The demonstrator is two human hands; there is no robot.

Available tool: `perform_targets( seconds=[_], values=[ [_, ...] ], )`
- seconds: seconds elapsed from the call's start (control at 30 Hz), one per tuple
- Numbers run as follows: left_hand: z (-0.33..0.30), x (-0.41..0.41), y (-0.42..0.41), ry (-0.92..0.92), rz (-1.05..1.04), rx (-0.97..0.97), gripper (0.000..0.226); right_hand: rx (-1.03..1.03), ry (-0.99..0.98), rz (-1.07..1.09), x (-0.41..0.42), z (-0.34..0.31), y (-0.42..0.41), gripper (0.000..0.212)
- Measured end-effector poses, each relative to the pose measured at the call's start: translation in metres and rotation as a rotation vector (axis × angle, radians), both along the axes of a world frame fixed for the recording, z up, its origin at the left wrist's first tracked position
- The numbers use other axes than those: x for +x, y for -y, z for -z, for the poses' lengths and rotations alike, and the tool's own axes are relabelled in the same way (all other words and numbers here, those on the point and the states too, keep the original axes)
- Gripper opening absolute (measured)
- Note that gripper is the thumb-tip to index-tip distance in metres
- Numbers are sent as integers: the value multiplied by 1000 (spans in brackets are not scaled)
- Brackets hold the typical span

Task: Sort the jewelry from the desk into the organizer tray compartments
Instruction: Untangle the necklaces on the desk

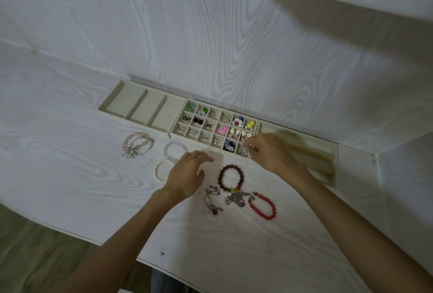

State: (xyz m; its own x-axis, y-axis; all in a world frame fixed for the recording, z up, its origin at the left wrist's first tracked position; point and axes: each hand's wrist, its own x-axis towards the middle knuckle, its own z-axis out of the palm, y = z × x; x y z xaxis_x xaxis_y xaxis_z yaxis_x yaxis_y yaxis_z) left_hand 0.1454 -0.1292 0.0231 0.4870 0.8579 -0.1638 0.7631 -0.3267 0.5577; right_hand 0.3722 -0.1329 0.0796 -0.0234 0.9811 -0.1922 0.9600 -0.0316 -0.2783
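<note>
Both forearms bare; no sleeves, rings, watch visible.

Dim, soft picture; broad shadow upper right, edges bowed.

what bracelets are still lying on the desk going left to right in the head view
pink bead bracelet → white pearl bracelet → dark brown bead bracelet → red bead bracelet
</note>
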Motion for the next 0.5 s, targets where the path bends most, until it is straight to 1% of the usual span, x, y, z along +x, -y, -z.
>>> perform_targets(
  seconds=[0.07, 0.2, 0.33, 0.4, 0.5],
  values=[
    [3, -16, 4, -15, -47, -13, 44, 13, -28, -17, -3, -3, 12, 25],
    [8, -39, 9, -42, -144, -54, 41, -64, -77, -31, -13, 7, 36, 25],
    [8, -42, 17, -41, -157, -147, 39, -151, -108, -73, -18, 26, 48, 30],
    [9, -38, 22, -63, -135, -188, 38, -181, -104, -93, -18, 35, 51, 35],
    [12, -33, 28, -67, -106, -224, 37, -233, -86, -164, -14, 44, 58, 49]
  ],
)
